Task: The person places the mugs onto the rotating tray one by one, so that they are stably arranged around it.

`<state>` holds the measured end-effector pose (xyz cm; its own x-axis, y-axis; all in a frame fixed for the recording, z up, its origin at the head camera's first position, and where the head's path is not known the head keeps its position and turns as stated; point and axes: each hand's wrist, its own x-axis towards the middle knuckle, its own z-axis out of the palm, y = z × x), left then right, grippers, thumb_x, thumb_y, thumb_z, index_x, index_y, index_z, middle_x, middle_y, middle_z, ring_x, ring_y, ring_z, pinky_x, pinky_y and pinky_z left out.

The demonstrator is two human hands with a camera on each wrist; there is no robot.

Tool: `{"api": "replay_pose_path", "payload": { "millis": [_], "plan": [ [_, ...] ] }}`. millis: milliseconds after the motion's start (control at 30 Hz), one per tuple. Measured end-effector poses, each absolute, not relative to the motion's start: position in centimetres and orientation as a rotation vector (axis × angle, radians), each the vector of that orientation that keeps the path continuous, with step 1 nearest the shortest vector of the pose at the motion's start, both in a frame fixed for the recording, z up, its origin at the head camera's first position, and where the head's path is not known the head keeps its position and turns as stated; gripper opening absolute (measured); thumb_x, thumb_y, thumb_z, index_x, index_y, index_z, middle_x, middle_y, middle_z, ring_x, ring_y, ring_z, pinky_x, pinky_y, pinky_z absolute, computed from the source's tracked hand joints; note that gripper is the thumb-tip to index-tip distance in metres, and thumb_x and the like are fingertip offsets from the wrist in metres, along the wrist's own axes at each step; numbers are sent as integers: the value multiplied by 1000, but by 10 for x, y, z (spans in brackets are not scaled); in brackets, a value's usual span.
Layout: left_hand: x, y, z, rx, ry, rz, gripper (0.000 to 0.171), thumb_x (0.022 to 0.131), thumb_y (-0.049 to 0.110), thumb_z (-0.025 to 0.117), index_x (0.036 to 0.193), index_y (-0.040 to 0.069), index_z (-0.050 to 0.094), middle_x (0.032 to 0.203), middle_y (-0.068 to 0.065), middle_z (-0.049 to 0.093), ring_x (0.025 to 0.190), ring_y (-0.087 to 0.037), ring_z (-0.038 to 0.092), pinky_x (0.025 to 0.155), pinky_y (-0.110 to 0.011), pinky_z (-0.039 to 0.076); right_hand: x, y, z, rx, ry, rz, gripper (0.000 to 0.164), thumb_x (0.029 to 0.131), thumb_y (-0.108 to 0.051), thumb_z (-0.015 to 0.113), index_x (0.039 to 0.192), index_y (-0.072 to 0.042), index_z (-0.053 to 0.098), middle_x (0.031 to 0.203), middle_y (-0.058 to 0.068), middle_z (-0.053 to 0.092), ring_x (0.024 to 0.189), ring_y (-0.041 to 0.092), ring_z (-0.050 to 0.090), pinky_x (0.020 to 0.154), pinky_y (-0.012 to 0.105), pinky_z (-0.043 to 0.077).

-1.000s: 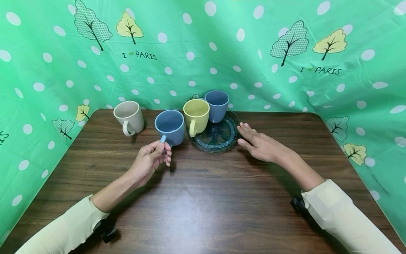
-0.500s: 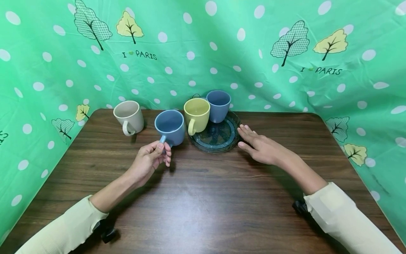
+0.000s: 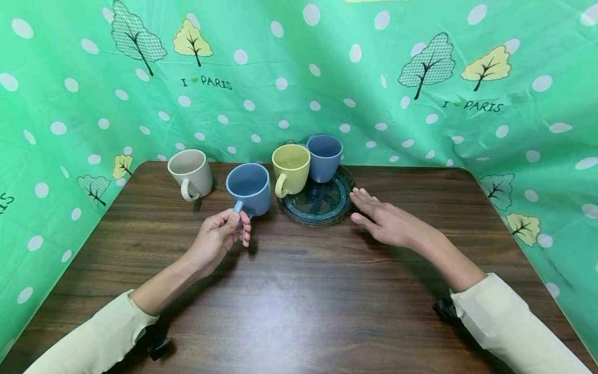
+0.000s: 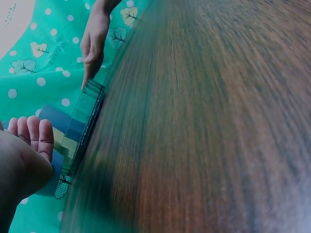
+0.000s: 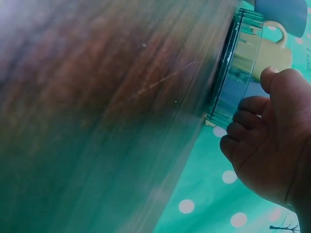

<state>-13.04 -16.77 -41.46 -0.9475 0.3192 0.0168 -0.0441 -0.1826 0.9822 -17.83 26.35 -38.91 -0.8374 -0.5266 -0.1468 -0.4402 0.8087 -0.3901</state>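
My left hand (image 3: 221, 236) pinches the handle of a blue mug (image 3: 252, 195), held upright just left of a round clear glass dish (image 3: 313, 221). On that dish stand a yellow mug (image 3: 291, 174), at its left side with the handle toward me, and a second blue mug (image 3: 324, 161) at the back. My right hand (image 3: 388, 221) has its fingers nearly straight, fingertips right at the dish's right rim. From the right wrist view, the glass wall (image 5: 228, 73) shows beside the fingers. In the left wrist view my left hand (image 4: 29, 155) hides most of its mug.
A whitish mug (image 3: 191, 174) stands at the back left of the dark wooden table (image 3: 289, 306). A green dotted curtain (image 3: 299, 67) hangs right behind the table's back edge and along both sides.
The dish has turned slightly clockwise as seen from above. Its blue mug shifted right, and the yellow mug moved back a little. My right hand slid slightly toward me; my left hand barely moved.
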Motion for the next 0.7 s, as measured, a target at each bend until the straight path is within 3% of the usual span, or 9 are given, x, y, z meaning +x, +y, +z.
{"api": "replay_pose_path", "payload": {
  "millis": [700],
  "plan": [
    [-129, -171, -412, 362, 1811, 2245, 28, 123, 19, 46, 110, 6, 67, 101, -1, 68, 87, -12, 67, 79, -27, 64, -164, 260, -387, -748, 2740, -511, 74, 123, -53, 38, 179, -7, 23, 189, 19, 17, 176, 42, 16, 140, 69, 23]
  ]
}}
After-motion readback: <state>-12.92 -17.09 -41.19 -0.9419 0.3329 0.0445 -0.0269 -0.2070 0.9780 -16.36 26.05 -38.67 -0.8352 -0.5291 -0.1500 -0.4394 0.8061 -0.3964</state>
